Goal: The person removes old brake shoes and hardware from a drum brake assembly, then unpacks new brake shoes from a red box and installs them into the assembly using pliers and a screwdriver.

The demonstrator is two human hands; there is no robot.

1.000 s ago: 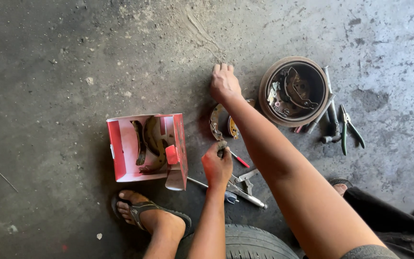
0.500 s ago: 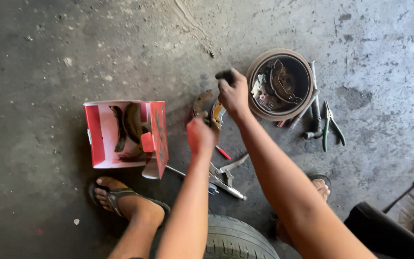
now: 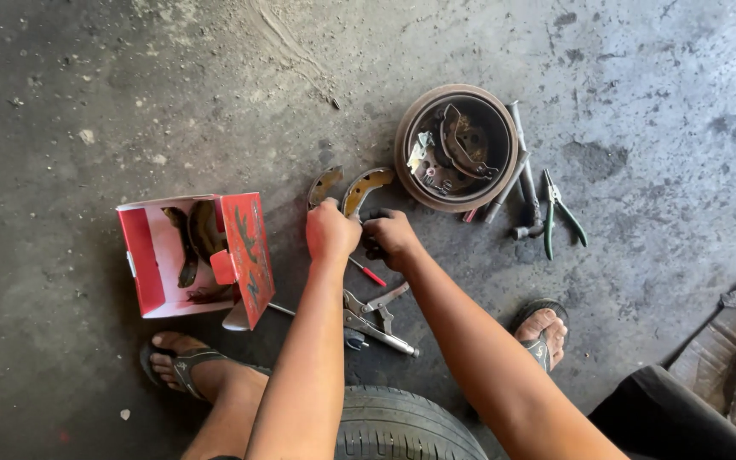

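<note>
Brake shoes: two curved, rusty-brown metal brake shoes (image 3: 353, 189) lying on the grey concrete floor (image 3: 129, 102), arcs side by side, worn tan lining on the nearer one; just beyond both hands, left of the drum.
Left hand: left hand (image 3: 331, 231) curled into a loose fist at the near ends of the shoes, fingers folded together; whether it grips a shoe or something small, cannot tell.
Right hand: right hand (image 3: 392, 238) just beside the left, nearly touching, fingers bent and closed on a small dark part; what it is, cannot tell.
Drum: round rusty brake drum (image 3: 457, 146) open side up, loose springs and a shoe inside, right of the shoes, apart from them.
Tools right: green-handled pliers (image 3: 560, 213) and grey metal rods (image 3: 517, 175) against the drum's right side.
Tools near: steel locking pliers (image 3: 372, 311) and red-handled screwdriver (image 3: 370, 273) under the forearms.
Box: open red-and-white cardboard box (image 3: 193, 255) holding dark curved shoes, left of the hands, well apart.
Foreground: black tyre (image 3: 406, 426) at bottom edge, sandalled feet either side.
</note>
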